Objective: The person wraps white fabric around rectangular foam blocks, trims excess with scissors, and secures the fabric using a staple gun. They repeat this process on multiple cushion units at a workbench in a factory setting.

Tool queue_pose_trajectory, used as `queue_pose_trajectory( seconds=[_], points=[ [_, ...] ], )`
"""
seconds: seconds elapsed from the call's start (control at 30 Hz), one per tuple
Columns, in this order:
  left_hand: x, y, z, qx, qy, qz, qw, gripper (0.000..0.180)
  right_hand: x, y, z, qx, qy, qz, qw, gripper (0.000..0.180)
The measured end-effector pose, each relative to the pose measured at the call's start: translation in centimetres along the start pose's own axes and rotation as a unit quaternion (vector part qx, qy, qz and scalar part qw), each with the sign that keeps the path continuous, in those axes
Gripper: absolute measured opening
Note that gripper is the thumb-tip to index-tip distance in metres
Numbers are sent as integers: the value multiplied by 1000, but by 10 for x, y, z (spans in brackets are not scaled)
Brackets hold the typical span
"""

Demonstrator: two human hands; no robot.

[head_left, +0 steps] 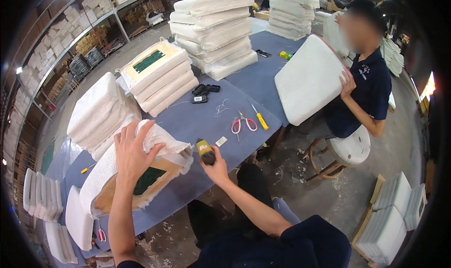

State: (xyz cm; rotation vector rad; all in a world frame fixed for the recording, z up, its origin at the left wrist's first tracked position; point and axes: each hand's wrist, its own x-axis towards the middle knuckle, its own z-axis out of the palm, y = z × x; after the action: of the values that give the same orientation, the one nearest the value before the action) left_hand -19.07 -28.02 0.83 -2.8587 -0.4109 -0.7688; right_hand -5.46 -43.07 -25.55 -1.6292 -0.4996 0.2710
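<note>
A white upholstered seat cushion [99, 187] stands on its edge on the blue-covered table. Its underside faces me, with a wooden frame around a dark green centre. My left hand [134, 150] grips its top edge, fingers spread over the loose white fabric and thumb on the near side. My right hand [215, 167] is closed around a black-and-yellow handheld object [205, 148], just right of the cushion and apart from it. The object's exact kind is unclear. A small pale label [221, 141] lies beyond it on the table.
Red-handled scissors [244, 122] and a yellow-handled screwdriver [260, 117] lie on the table [188, 127], near black devices [202, 93]. Cushion stacks [211, 37] stand behind. At right a co-worker [366, 70] on a round stool [350, 148] holds another cushion [307, 80].
</note>
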Motion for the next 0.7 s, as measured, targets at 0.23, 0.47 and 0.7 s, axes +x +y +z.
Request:
queue_pose_trajectory(
  seconds=[0.23,0.47,0.7],
  points=[
    [10,-85,-72,-198,193,-77,958,47,120,85,-46,-290,-65,48,954,111],
    [-203,-217,-192,-35,273,-124,953,84,122,-183,-5,186,-75,-320,926,104],
    [-185,-152,-87,-195,89,-164,963,129,67,-182,58,-111,35,-578,808,92]
  ],
)
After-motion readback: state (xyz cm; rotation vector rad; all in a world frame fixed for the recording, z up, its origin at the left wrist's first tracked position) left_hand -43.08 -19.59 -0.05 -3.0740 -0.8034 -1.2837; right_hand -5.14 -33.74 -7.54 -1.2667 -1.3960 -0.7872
